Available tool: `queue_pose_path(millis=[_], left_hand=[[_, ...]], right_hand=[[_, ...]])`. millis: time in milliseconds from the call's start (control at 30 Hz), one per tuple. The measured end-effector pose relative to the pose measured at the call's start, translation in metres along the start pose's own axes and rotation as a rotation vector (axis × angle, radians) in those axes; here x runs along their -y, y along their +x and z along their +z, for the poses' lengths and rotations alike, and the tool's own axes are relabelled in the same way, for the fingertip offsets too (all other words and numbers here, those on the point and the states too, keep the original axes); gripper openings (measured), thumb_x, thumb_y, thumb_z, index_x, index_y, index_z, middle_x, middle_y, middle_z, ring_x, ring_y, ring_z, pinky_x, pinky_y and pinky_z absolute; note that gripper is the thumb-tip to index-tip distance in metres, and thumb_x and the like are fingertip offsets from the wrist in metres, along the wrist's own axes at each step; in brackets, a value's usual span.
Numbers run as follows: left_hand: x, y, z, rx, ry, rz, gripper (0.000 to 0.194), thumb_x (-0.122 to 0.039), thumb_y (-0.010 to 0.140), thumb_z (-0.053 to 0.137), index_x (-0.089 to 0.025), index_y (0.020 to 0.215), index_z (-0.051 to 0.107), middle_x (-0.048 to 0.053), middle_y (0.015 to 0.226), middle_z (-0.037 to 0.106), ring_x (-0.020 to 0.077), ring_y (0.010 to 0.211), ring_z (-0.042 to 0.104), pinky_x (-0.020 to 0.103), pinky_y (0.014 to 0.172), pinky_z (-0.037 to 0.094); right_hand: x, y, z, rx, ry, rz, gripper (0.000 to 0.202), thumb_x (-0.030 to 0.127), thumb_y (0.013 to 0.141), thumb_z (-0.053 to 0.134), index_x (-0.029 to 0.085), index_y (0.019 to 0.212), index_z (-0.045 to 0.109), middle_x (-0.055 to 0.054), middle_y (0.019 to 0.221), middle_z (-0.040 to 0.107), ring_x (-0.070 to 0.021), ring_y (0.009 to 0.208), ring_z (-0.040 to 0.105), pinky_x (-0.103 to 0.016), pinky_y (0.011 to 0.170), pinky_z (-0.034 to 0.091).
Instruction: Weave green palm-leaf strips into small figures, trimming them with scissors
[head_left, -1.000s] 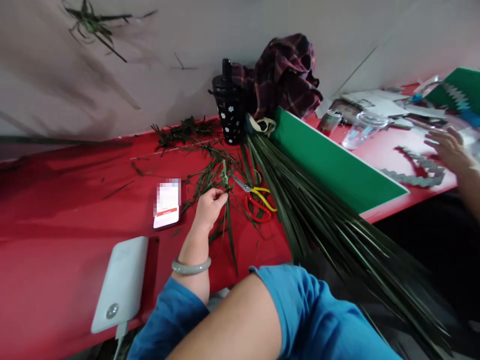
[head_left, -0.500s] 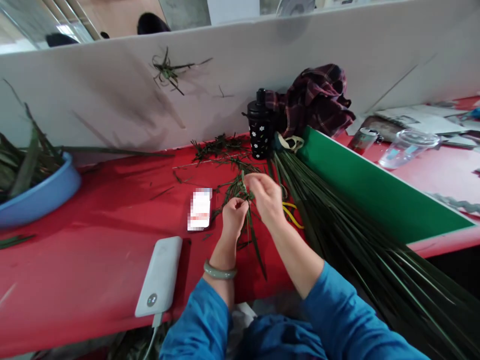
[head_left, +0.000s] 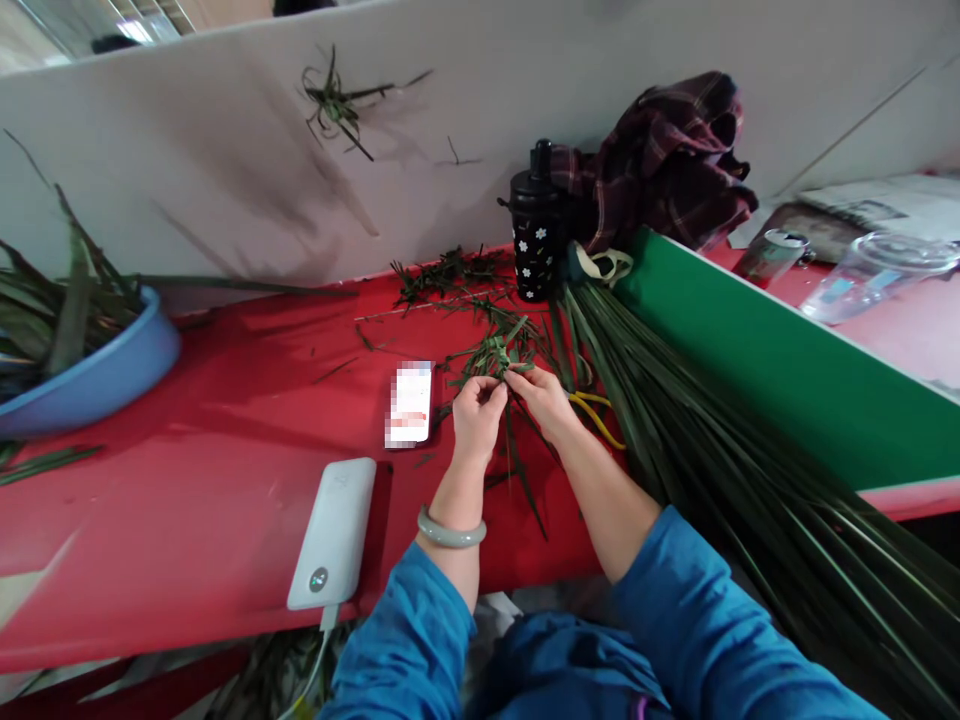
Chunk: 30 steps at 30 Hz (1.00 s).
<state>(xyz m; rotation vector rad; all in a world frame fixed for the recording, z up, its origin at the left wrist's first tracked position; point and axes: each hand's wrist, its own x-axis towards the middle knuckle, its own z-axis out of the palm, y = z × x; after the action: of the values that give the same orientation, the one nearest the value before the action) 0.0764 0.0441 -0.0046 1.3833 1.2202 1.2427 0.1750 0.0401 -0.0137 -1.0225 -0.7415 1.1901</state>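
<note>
Between my two hands is a small piece of woven green leaf strips [head_left: 501, 352], with long leaf ends hanging down toward the table's front. My left hand [head_left: 478, 408] pinches it from the left, thumb against fingers. From the right, my right hand [head_left: 541, 398] pinches the same leaf piece, its fingertips close to the left ones. Leaf scraps [head_left: 480, 365] lie on the red table just behind. Beside my right hand are yellow-handled scissors or pliers [head_left: 598, 415], partly covered by leaves.
A phone [head_left: 410, 405] and a white power bank [head_left: 334, 535] lie left of my hands. Long leaves [head_left: 675, 420] run along a green divider [head_left: 765, 370]. A black flowered tumbler [head_left: 534, 240] and plaid cloth [head_left: 660, 165] stand behind. A blue basin [head_left: 97, 365] holds leaves at far left.
My right hand has come down from above the leaf piece to pinch it beside my left hand. The camera view has tilted downward and shifted a little left.
</note>
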Motion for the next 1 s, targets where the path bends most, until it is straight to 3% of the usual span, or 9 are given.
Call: queue_pose_path(millis=[200, 333, 433, 600, 767, 933, 1000], left_hand=[[0.002, -0.002, 0.002, 0.093, -0.090, -0.015, 0.017, -0.032, 0.068, 0.059, -0.015, 0.073, 0.060, -0.002, 0.066, 0.058, 0.0084, 0.062, 0.050, 0.020, 0.062, 0.039], [0.004, -0.003, 0.002, 0.082, -0.090, -0.039, 0.019, -0.034, 0.068, 0.060, -0.015, 0.072, 0.061, -0.002, 0.064, 0.059, 0.0088, 0.061, 0.051, 0.021, 0.061, 0.039], [0.004, -0.003, 0.003, 0.022, -0.121, -0.069, 0.023, -0.037, 0.067, 0.061, -0.015, 0.074, 0.063, 0.000, 0.071, 0.063, 0.0108, 0.069, 0.055, 0.023, 0.067, 0.042], [-0.004, -0.004, 0.006, 0.053, -0.360, -0.125, 0.030, -0.034, 0.065, 0.064, -0.017, 0.090, 0.065, 0.003, 0.096, 0.067, 0.0156, 0.097, 0.057, 0.027, 0.088, 0.040], [-0.003, 0.001, 0.002, -0.008, -0.506, -0.157, 0.019, -0.028, 0.063, 0.065, -0.016, 0.078, 0.067, 0.002, 0.079, 0.069, 0.0154, 0.084, 0.062, 0.031, 0.086, 0.042], [-0.002, 0.002, 0.001, 0.014, -0.576, -0.224, 0.012, -0.023, 0.061, 0.065, -0.017, 0.071, 0.067, 0.000, 0.066, 0.068, 0.0127, 0.072, 0.062, 0.029, 0.083, 0.044], [-0.003, -0.001, 0.003, 0.093, -0.572, -0.260, 0.014, -0.024, 0.060, 0.065, -0.016, 0.071, 0.067, 0.001, 0.066, 0.068, 0.0141, 0.071, 0.062, 0.031, 0.082, 0.045]], right_hand=[[0.005, -0.001, -0.004, -0.086, 0.048, 0.028, 0.023, 0.037, 0.056, 0.067, 0.017, 0.059, 0.058, 0.006, 0.053, 0.054, -0.0067, 0.052, 0.045, -0.022, 0.056, 0.036], [0.009, -0.002, -0.003, -0.103, 0.158, 0.044, 0.026, 0.039, 0.053, 0.070, 0.018, 0.063, 0.059, 0.005, 0.054, 0.057, -0.0082, 0.053, 0.049, -0.023, 0.059, 0.040], [0.008, -0.002, -0.002, -0.061, 0.216, 0.047, 0.028, 0.038, 0.052, 0.070, 0.019, 0.070, 0.062, 0.004, 0.059, 0.061, -0.0102, 0.058, 0.054, -0.026, 0.066, 0.042], [0.002, -0.004, 0.000, -0.014, 0.170, 0.087, 0.028, 0.040, 0.052, 0.071, 0.019, 0.067, 0.060, 0.006, 0.054, 0.057, -0.0098, 0.056, 0.052, -0.025, 0.062, 0.041], [0.007, -0.008, 0.001, 0.127, 0.003, 0.112, 0.031, 0.042, 0.051, 0.071, 0.018, 0.067, 0.060, 0.004, 0.057, 0.059, -0.0101, 0.058, 0.051, -0.024, 0.061, 0.039], [0.020, -0.007, -0.007, -0.143, -0.060, -0.076, 0.029, 0.047, 0.061, 0.061, 0.018, 0.067, 0.060, 0.002, 0.063, 0.060, -0.0103, 0.062, 0.052, -0.023, 0.059, 0.038], [0.023, -0.006, -0.010, -0.124, -0.021, -0.069, 0.029, 0.045, 0.059, 0.064, 0.019, 0.072, 0.061, 0.001, 0.066, 0.061, -0.0110, 0.065, 0.053, -0.024, 0.060, 0.040]])
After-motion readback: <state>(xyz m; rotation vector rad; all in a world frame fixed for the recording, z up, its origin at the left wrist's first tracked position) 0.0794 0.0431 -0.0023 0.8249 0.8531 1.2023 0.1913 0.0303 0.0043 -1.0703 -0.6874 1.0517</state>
